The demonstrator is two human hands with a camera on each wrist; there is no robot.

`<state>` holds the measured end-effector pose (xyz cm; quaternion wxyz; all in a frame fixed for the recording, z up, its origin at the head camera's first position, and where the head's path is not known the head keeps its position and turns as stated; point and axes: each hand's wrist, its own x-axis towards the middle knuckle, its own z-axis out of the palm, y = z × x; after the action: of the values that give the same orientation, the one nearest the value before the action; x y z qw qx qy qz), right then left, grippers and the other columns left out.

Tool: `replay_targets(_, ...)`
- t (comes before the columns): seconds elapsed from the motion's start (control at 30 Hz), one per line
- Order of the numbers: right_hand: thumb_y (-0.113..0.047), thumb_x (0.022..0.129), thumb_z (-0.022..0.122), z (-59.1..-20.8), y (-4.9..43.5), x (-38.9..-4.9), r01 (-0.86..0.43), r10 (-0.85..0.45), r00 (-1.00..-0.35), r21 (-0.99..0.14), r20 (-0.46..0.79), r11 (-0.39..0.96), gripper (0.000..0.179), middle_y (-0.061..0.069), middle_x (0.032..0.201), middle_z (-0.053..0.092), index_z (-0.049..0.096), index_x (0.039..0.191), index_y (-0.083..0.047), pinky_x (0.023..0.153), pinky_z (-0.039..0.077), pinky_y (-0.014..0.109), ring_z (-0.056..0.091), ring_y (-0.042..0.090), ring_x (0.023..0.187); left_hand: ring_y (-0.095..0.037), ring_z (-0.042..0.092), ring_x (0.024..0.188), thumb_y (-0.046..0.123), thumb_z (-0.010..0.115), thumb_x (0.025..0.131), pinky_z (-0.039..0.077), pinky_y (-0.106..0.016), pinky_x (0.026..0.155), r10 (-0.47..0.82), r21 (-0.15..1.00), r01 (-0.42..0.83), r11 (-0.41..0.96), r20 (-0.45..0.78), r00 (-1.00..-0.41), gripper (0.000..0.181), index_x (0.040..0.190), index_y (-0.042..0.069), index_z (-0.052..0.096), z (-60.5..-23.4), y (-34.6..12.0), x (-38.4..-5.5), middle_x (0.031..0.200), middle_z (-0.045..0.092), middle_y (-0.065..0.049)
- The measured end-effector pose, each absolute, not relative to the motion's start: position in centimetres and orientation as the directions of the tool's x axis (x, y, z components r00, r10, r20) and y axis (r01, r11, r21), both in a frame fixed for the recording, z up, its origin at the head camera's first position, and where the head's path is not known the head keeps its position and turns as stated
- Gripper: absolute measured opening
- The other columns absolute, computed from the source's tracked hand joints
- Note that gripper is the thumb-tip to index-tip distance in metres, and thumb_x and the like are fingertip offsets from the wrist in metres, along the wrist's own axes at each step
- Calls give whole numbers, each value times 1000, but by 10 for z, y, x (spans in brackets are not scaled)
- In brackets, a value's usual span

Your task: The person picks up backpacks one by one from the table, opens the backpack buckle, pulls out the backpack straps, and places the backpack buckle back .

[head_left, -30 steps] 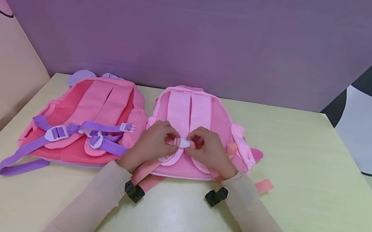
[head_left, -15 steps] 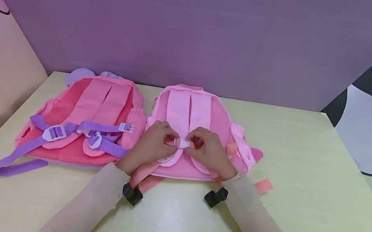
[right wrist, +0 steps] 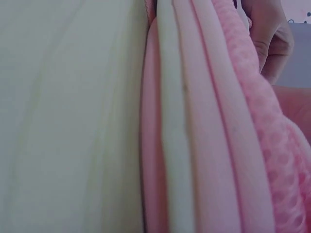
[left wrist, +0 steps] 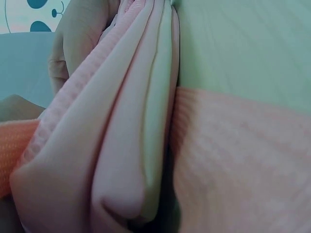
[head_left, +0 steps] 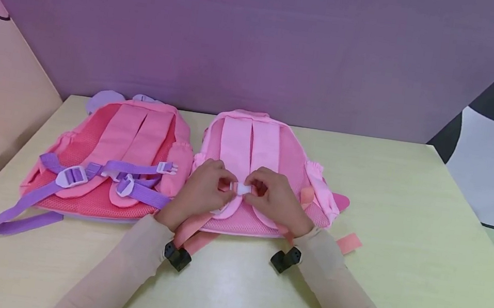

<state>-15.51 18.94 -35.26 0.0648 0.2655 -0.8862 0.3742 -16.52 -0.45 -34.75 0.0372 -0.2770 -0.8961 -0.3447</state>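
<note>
A light pink backpack (head_left: 292,155) lies with its strap side up in the head view. Over its lower middle, a small white buckle (head_left: 243,189) sits between both hands, its two halves appearing joined. My left hand (head_left: 205,187) pinches the buckle's left end, where a bit of coral webbing shows. From the right, my right hand (head_left: 279,200) pinches the other end with thumb and fingers. Coral straps (head_left: 192,227) hang below the left hand. The wrist views mostly show the backpack's layered edge (left wrist: 121,131), and the buckle is hidden there.
A darker pink backpack (head_left: 129,141) with purple straps (head_left: 29,203) and an unfastened buckle piece (head_left: 166,168) lies to the left, against the light one. Both rest on a pale wooden table (head_left: 403,247). A purple panel (head_left: 262,41) stands behind.
The hands keep their hold on the white buckle with hardly any movement. The head view has shifted very slightly.
</note>
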Motion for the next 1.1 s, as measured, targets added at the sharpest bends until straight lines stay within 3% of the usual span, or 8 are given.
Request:
replay_targets(0.27,2,78,67,-351,188,-154,-507,-424,-856,-639,296,578,17,5,77,54,63,94,-3,64,41,22,48,14,70,-19,51,78,6,73,75,42,-26,67,474,665,487,566,221,-853,21,95,0,74,-346,-8,-166,76,55,-7)
replay_targets(0.53,-5,77,73,-347,185,-153,-462,-408,-883,-595,234,658,19,3,79,54,63,94,-6,65,42,23,48,14,72,-19,50,79,6,73,76,42,-25,68,472,652,466,598,184,-862,24,100,0,73,-343,-5,-165,78,54,-8)
replay_targets(1.1,-3,72,74,-353,186,-155,-462,-336,-886,-671,320,580,12,5,69,55,66,82,-4,56,39,20,47,12,63,-18,50,77,6,73,76,41,-24,65,457,674,454,583,189,-869,25,101,1,73,-345,-5,-165,79,54,-8)
